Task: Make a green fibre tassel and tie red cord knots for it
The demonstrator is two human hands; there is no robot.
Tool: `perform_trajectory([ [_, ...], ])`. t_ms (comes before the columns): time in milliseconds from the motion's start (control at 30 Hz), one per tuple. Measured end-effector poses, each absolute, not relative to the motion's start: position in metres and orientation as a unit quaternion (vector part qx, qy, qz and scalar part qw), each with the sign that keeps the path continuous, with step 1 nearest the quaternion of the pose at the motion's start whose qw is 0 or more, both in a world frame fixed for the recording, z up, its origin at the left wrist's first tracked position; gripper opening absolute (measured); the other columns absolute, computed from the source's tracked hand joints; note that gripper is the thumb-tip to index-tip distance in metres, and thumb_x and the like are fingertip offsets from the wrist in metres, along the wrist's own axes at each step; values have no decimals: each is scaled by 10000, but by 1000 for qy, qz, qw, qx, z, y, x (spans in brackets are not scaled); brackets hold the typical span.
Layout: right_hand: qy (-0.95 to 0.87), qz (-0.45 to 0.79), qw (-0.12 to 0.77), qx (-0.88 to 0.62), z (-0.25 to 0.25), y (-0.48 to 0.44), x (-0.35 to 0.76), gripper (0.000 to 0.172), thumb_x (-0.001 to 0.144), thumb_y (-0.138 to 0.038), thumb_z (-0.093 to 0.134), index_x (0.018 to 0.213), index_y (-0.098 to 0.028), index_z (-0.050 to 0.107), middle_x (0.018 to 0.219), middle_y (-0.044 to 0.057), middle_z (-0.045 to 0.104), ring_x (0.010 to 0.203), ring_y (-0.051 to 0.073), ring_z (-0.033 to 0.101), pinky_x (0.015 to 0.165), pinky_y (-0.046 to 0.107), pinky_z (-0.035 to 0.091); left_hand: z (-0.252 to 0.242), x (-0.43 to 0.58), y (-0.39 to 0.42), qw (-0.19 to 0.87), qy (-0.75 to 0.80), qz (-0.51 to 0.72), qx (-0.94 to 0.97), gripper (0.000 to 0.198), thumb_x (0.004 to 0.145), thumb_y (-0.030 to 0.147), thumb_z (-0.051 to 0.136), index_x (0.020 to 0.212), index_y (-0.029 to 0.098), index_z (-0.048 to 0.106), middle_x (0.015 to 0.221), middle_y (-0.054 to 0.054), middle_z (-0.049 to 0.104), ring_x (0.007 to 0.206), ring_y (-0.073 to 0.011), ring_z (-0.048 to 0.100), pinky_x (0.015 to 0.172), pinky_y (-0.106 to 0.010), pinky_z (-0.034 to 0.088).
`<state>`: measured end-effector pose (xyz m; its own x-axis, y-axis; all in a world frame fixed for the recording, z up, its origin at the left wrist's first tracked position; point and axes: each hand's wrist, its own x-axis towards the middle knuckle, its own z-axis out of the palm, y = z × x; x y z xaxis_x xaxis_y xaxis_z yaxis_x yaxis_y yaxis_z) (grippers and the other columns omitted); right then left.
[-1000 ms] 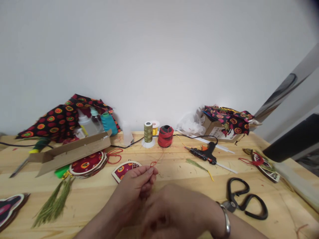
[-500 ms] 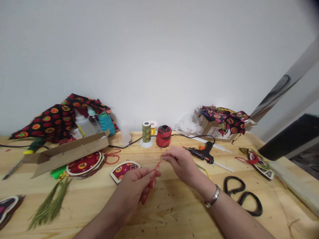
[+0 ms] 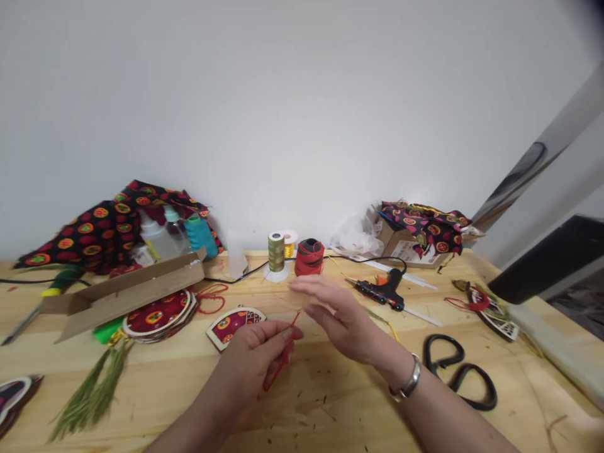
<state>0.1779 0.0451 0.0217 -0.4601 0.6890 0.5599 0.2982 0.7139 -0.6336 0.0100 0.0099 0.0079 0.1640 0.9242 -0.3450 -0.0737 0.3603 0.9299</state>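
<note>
Red cord [image 3: 279,367] is pinched between the thumb and fingers of my left hand [image 3: 259,352], and one short end sticks up past the fingertips. Part of the cord hides in the palm. My right hand [image 3: 333,314] hovers just right of that end, its fingers stretched out and apart from the cord, with nothing seen in it. A silver bracelet circles the right wrist. Behind my left hand lies a flat ornament [image 3: 234,326] of patterned dark red fabric in a pale wooden frame, partly covered by the hand.
Spools of olive thread [image 3: 276,251] and red cord [image 3: 309,257] stand by the wall. To the right are a black glue gun [image 3: 387,289] and black-handled scissors [image 3: 460,371]. A cardboard tray [image 3: 132,292], round ornaments [image 3: 158,316] and a green tassel [image 3: 92,390] lie left.
My right hand has let go of the red cord's end, and its fingers have straightened and shifted slightly left. My left hand keeps its pinch, nearly in place.
</note>
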Motion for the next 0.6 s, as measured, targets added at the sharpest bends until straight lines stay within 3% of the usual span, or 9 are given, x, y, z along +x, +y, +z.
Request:
perform_trajectory([
  [233,-832,340,319,-302,17,49,178,170,833,-170,525,919,-147,670,802,48,683,724,121,597,680,230,462,5,11,9,629,507,360,467,338,702,386,634,470,155,549,336,74,348,305,-35,239,340,-179,164],
  [400,-815,340,328,-336,18,49,178,107,787,-111,578,711,-135,651,652,0,598,631,98,523,616,203,413,5,10,8,636,514,363,446,241,671,366,662,611,134,652,416,51,453,313,-31,267,338,-176,180],
  [600,-826,301,338,-336,14,49,176,147,777,-51,563,673,-142,615,645,-15,552,630,94,497,619,199,397,4,10,7,660,514,404,370,293,686,405,652,667,114,689,458,29,484,347,-37,301,341,-173,163],
])
